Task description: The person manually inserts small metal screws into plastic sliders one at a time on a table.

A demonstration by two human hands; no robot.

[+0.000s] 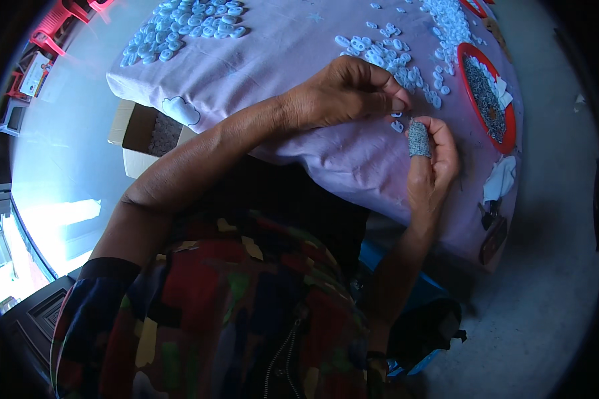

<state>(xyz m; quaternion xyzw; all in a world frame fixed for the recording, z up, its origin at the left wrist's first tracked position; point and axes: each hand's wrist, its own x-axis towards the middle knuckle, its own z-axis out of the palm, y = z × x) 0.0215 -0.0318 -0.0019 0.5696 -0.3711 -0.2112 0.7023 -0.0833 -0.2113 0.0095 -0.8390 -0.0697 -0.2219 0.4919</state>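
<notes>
Many white pieces (180, 30) wait on the worktop (279, 60); my left hand (343, 93) pinches one, right hand (432, 163) half-curled, holding nothing I can see.

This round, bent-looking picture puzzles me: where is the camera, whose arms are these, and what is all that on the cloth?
The camera sits on the person's head and looks down, and its wide lens bends the edges. The two forearms are that person's own.

The left hand pinches something tiny between its fingertips; what it is cannot be made out. The right hand is raised beside it, with a grey knitted sleeve over one finger.

Below them is a table under a pale purple cloth strewn with small white plastic pieces, and one white piece lies between the hands. A red tray at the right holds grey material. A cardboard box stands on the floor.
</notes>
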